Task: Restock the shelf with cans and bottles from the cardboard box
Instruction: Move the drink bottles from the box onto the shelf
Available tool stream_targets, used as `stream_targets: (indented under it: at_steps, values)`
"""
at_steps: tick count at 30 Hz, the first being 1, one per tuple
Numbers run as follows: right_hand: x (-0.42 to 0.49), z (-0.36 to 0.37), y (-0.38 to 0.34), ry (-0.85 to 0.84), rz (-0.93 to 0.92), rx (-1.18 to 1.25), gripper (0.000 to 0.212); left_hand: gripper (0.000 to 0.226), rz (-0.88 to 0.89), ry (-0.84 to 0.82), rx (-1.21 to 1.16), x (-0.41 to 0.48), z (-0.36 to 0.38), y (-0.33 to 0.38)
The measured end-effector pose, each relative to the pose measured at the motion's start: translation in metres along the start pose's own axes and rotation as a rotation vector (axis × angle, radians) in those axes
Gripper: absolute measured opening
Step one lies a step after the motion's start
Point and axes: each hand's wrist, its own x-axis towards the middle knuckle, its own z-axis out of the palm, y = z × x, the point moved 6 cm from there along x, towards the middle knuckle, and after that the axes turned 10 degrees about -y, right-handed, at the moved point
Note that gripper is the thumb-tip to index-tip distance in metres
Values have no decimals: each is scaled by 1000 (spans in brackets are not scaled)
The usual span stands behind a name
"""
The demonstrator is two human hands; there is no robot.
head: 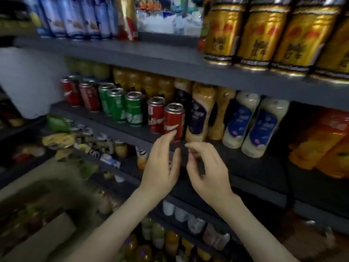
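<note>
1. A red can (174, 120) stands upright at the front edge of the middle shelf (255, 167), ending a row of cans.
2. The left hand (160, 165), fingers straight, touches its base, apparently squaring it up.
3. The right hand (205, 171) hovers beside it, fingers loosely curled and empty.
4. The cardboard box (28, 190) sits low at the left.

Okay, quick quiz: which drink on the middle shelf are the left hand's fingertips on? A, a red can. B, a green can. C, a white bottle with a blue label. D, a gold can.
A: the left hand reaches up to the red can at the front of the middle shelf, fingertips on its lower part; the green cans stand further left.
</note>
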Motion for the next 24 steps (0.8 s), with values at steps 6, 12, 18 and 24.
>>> stream_targets:
  at_steps: [6,12,18,24]
  values:
    - [-63,149,8,-363,166,148,30,45,-419,-265,264,-141,-16,-114]
    - [-86,272,-21,-797,237,52,46,46,-698,-337,309,-246,-54,-194]
    - [-83,392,-61,-1089,222,-102,52,50,-998,-379,327,-321,-131,-278]
    - [-47,517,-110,-1264,208,-104,53,49,-1143,-405,397,-364,-236,-350]
